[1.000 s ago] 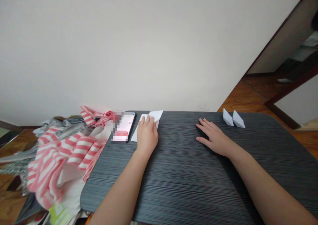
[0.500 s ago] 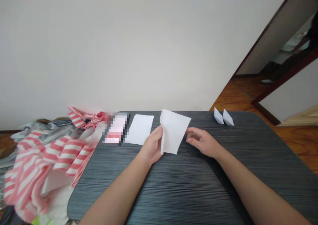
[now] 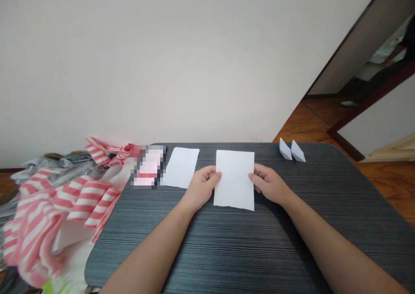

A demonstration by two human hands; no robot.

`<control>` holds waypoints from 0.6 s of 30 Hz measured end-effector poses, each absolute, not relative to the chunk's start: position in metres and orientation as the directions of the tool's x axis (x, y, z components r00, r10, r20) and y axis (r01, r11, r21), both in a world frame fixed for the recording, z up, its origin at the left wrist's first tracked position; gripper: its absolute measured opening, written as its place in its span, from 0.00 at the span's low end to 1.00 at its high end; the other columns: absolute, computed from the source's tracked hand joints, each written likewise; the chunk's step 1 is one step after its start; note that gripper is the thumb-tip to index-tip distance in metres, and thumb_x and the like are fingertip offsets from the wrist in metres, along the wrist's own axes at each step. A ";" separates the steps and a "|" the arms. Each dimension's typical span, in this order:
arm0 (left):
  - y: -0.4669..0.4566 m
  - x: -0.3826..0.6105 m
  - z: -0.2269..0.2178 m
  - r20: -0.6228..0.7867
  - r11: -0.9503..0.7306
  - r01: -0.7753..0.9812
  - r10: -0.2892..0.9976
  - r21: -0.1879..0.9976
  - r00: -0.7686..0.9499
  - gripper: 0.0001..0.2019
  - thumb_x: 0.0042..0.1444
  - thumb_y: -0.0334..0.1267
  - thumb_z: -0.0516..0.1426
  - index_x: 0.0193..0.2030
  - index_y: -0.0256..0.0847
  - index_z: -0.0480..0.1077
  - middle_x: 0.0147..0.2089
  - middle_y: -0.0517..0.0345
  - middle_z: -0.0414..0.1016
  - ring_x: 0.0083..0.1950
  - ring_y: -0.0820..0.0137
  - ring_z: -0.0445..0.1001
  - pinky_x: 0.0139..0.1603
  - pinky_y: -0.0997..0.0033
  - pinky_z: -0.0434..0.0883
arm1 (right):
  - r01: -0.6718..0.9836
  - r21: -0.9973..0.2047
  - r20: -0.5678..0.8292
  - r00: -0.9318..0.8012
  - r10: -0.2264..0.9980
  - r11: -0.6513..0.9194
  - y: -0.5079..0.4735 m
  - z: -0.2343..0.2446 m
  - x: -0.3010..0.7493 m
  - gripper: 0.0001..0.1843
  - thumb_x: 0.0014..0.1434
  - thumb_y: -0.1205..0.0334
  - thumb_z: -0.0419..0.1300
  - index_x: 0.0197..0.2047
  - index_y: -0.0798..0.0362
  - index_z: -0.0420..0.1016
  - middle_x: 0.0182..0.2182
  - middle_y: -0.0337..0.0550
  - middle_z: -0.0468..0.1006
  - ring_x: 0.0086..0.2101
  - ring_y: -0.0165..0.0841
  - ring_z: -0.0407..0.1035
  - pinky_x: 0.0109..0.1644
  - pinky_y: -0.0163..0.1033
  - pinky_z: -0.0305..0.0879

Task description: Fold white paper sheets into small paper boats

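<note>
A white sheet of paper (image 3: 234,181) is held flat and upright over the dark table (image 3: 207,250), facing me. My left hand (image 3: 202,186) pinches its left edge, thumb in front and fingers behind. On the opposite edge my right hand (image 3: 267,182) grips it the same way. Left of it lies a stack of white paper (image 3: 182,166), close to my left hand. Two small folded white paper pieces (image 3: 292,151) with pointed tips stand at the back right of the table.
A blurred-out phone-like object (image 3: 149,166) lies at the table's back left. Red-and-white striped cloth (image 3: 84,199) and plastic bags are heaped beyond the left edge. A pale wall (image 3: 181,60) rises behind the table, with wooden floor (image 3: 298,121) to the right.
My right hand has closed on the right edge of the sheet. The sheet has turned from a bent, slanted pose to flat and facing me.
</note>
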State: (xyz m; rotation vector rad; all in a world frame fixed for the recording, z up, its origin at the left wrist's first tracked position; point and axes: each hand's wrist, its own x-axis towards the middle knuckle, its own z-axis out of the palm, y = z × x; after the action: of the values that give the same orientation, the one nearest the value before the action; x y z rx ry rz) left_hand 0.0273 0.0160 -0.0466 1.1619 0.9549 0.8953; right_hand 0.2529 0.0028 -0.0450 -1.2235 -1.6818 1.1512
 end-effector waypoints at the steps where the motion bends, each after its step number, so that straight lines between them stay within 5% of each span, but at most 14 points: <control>1: 0.016 0.027 -0.048 -0.134 0.158 -0.049 0.933 0.986 0.333 0.13 0.54 0.46 0.56 0.39 0.37 0.71 0.28 0.58 0.72 0.26 0.73 0.67 0.27 0.75 0.63 | 0.271 -0.953 0.060 -0.264 0.963 0.133 0.003 -0.046 0.253 0.09 0.59 0.60 0.52 0.38 0.53 0.70 0.21 0.37 0.69 0.21 0.29 0.63 0.24 0.33 0.59; 9: 0.016 0.028 -0.045 -0.102 0.130 -0.053 0.925 0.990 0.367 0.16 0.58 0.44 0.53 0.49 0.40 0.68 0.31 0.58 0.74 0.28 0.71 0.69 0.27 0.74 0.64 | 0.180 -0.980 0.027 -0.316 0.948 0.088 0.001 -0.050 0.251 0.16 0.62 0.58 0.52 0.52 0.52 0.63 0.23 0.34 0.68 0.19 0.27 0.61 0.24 0.33 0.60; 13: 0.017 0.026 -0.046 -0.097 0.128 -0.061 0.925 0.990 0.368 0.15 0.58 0.40 0.52 0.50 0.41 0.68 0.34 0.57 0.74 0.30 0.71 0.69 0.30 0.73 0.65 | 0.242 -0.962 0.052 -0.289 0.956 0.125 0.001 -0.051 0.255 0.13 0.62 0.60 0.51 0.49 0.52 0.69 0.23 0.36 0.70 0.23 0.29 0.66 0.28 0.36 0.64; 18: 0.019 0.026 -0.051 -0.117 0.140 -0.051 0.941 0.989 0.317 0.11 0.53 0.32 0.51 0.38 0.39 0.74 0.34 0.57 0.73 0.30 0.73 0.67 0.28 0.76 0.62 | 0.375 -0.906 0.101 -0.262 0.960 0.198 0.003 -0.050 0.261 0.13 0.60 0.63 0.51 0.41 0.51 0.77 0.34 0.42 0.78 0.32 0.33 0.71 0.35 0.38 0.66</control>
State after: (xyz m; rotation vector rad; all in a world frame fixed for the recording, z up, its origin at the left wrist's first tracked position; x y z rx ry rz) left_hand 0.0257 0.0194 -0.0511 1.1957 0.9819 0.9157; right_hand 0.2612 0.0030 -0.0504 -1.2567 -1.7617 1.0401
